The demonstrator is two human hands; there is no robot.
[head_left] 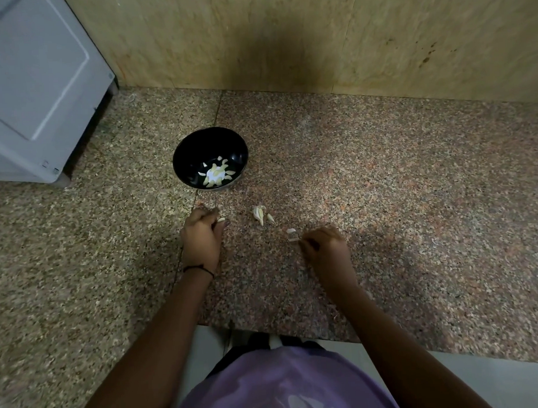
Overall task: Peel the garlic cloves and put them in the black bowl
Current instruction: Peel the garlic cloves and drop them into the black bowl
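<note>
Purple shirt (283, 386) at the frame bottom. Left hand (202, 239) is over the desk (383, 184), fingers curled, pinching a garlic clove (221, 219). Right hand (327, 247) is curled, pinching a pale peel scrap (291, 235); the view is blurred here. Unpeeled cloves (260, 213) lie between the hands. Black bowl (186, 151) sits just beyond the left hand, with peeled cloves (216, 175) in its bottom.

The person wears a lilac T-shirt (283, 383) with pale print and a black thread (200, 268) round the left wrist.
</note>
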